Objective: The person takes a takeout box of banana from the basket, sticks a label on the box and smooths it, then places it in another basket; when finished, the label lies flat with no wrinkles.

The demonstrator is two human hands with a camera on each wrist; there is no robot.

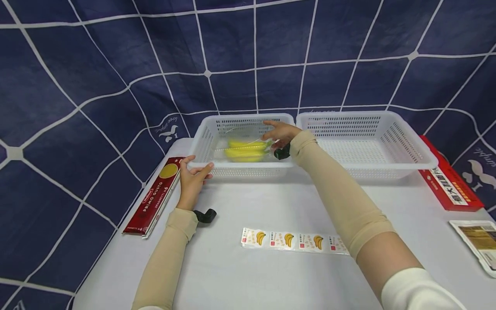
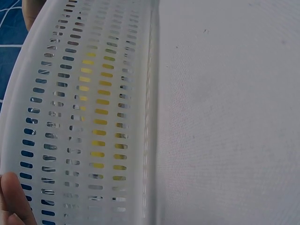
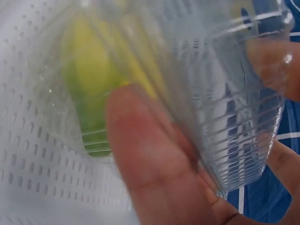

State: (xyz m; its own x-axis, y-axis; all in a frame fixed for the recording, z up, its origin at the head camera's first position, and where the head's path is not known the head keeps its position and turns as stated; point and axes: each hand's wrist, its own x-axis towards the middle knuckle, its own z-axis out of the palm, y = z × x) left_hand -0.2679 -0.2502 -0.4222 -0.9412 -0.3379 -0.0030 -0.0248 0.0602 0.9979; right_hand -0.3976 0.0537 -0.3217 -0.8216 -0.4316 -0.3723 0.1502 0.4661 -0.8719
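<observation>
The clear, ribbed plastic box (image 3: 234, 154) with yellow, green-ended bananas (image 1: 244, 153) inside is within the left white, slotted plastic basket (image 1: 252, 165). The right hand (image 1: 280, 132) has its grip pinched on the box's thin wall; whether that is lid or base, one cannot tell. The left hand (image 1: 191, 181) grasps the basket's front rim near the left corner. Handling this well probably calls for light finger pressure, a level box, and the basket held steady, lest the plastic buckle or the bananas slide out.
</observation>
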